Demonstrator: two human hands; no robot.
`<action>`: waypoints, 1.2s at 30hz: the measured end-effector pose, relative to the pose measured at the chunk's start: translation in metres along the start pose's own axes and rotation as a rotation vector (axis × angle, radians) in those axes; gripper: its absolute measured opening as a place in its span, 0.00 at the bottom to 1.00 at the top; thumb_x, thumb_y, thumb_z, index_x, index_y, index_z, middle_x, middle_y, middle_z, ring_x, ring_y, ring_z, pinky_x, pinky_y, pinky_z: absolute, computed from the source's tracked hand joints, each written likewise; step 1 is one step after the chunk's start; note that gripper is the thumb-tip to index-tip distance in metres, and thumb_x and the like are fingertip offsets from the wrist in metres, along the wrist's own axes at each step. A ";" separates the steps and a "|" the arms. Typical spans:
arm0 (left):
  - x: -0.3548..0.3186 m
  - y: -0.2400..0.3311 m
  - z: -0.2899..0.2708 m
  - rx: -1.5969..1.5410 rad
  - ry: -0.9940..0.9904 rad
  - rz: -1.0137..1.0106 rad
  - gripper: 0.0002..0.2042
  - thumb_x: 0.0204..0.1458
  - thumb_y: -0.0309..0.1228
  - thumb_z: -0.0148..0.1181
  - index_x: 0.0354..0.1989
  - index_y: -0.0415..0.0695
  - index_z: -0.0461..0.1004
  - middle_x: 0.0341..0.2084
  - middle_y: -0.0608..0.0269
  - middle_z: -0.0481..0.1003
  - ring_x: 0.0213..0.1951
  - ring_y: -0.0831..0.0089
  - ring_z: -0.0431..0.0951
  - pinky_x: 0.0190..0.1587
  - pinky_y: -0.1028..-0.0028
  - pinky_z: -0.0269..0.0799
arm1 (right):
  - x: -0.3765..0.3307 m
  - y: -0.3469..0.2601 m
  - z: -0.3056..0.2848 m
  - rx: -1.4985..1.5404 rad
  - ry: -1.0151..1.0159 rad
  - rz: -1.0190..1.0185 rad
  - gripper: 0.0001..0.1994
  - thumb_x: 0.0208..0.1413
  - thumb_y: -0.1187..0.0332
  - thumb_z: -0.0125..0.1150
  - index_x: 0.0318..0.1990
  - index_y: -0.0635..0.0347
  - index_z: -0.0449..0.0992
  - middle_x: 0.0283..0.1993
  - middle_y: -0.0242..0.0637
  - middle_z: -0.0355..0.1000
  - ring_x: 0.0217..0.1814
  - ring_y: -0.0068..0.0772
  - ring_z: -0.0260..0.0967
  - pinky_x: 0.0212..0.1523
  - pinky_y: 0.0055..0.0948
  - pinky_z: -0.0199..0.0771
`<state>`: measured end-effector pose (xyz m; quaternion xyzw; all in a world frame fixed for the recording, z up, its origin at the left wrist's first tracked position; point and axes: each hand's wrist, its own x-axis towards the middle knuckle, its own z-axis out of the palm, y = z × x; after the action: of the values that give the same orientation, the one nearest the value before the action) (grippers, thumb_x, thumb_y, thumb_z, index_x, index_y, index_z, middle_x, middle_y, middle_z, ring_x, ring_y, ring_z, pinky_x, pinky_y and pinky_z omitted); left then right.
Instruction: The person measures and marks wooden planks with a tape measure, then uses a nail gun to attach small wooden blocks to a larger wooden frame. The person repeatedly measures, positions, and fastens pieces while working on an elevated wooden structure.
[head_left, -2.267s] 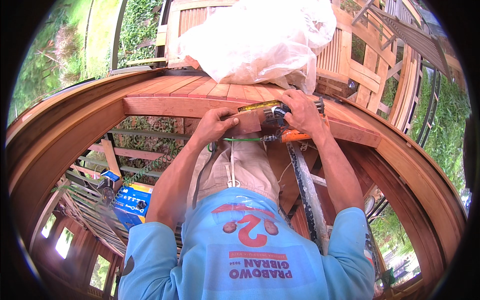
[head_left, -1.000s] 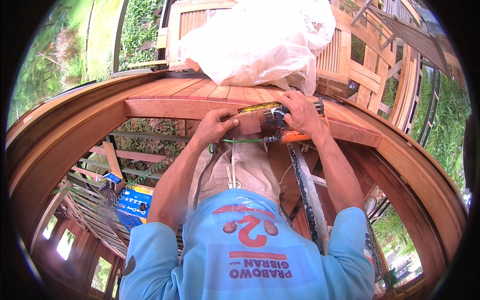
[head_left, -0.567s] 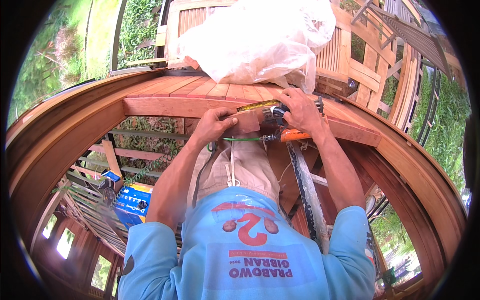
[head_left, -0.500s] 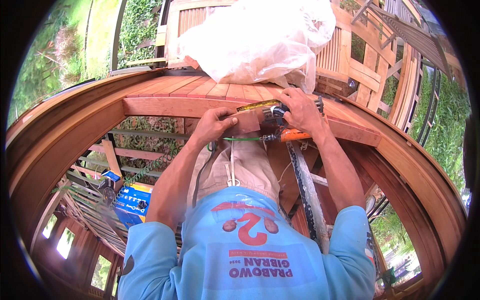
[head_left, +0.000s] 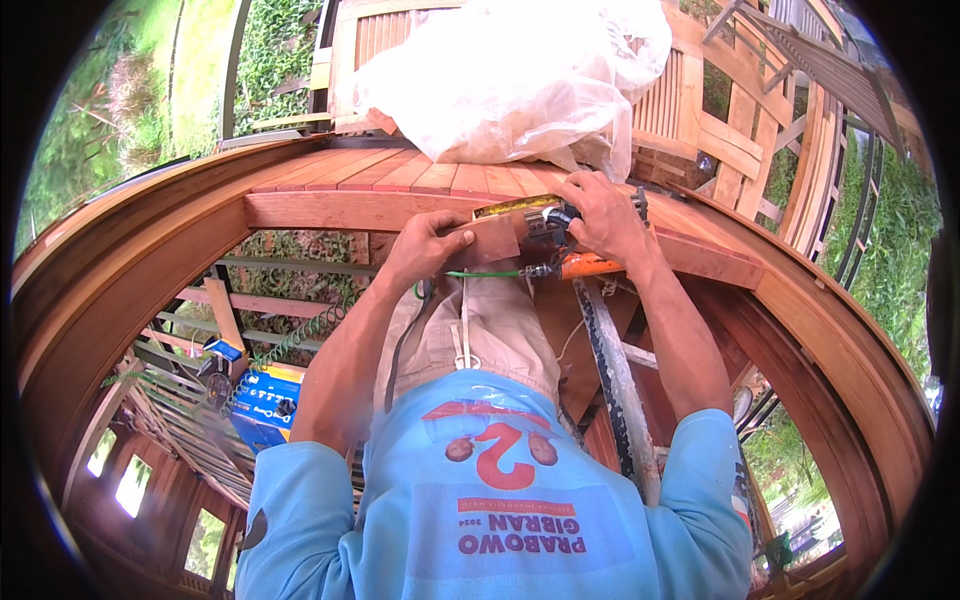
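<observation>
My left hand (head_left: pixel 428 246) presses a small reddish wood block (head_left: pixel 497 240) against the front edge of a horizontal wooden beam (head_left: pixel 330 210). Right beside it, my right hand (head_left: pixel 603 214) grips a small power tool (head_left: pixel 548 222) with a dark body and an orange part (head_left: pixel 592 266); the tool's nose sits at the block. A thin green hose (head_left: pixel 480 273) runs from the tool leftward under my left hand and hangs down as a coil (head_left: pixel 300 335). My fingers hide most of the tool.
A bulging clear plastic sheet (head_left: pixel 510 70) lies on the plank deck behind the beam. A paint-spattered ladder rail (head_left: pixel 617 370) runs down between my arms. Far below are a blue box (head_left: pixel 265 405), slatted wooden frames and grass.
</observation>
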<state>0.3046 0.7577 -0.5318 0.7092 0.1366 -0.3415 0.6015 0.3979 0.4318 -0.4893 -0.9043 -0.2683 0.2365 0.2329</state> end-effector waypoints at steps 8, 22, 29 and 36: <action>0.000 0.002 0.000 -0.002 -0.005 -0.021 0.15 0.64 0.34 0.71 0.48 0.33 0.86 0.31 0.60 0.85 0.34 0.77 0.79 0.39 0.69 0.77 | 0.000 -0.002 -0.001 -0.001 -0.019 0.020 0.25 0.50 0.77 0.66 0.59 0.54 0.79 0.61 0.44 0.76 0.69 0.52 0.71 0.67 0.49 0.78; -0.001 0.004 -0.001 -0.021 -0.026 -0.051 0.15 0.65 0.34 0.70 0.51 0.33 0.85 0.35 0.62 0.85 0.37 0.78 0.79 0.42 0.70 0.76 | 0.000 -0.003 -0.001 0.004 -0.026 0.021 0.25 0.50 0.78 0.65 0.59 0.54 0.79 0.61 0.45 0.76 0.69 0.53 0.71 0.67 0.50 0.78; 0.000 0.000 0.001 -0.042 -0.006 -0.008 0.15 0.64 0.34 0.70 0.50 0.33 0.86 0.32 0.63 0.85 0.34 0.78 0.78 0.39 0.70 0.75 | 0.000 -0.004 -0.002 0.023 -0.021 0.022 0.25 0.50 0.78 0.64 0.59 0.55 0.80 0.60 0.46 0.77 0.67 0.54 0.72 0.66 0.50 0.78; -0.001 0.002 0.000 -0.053 -0.014 -0.026 0.15 0.65 0.35 0.70 0.50 0.34 0.86 0.31 0.64 0.84 0.34 0.79 0.78 0.38 0.70 0.75 | -0.001 -0.001 -0.001 0.015 -0.010 0.015 0.25 0.50 0.79 0.64 0.59 0.55 0.80 0.60 0.46 0.77 0.67 0.54 0.72 0.66 0.50 0.78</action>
<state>0.3047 0.7573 -0.5296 0.6886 0.1505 -0.3506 0.6166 0.3971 0.4319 -0.4874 -0.9034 -0.2609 0.2447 0.2365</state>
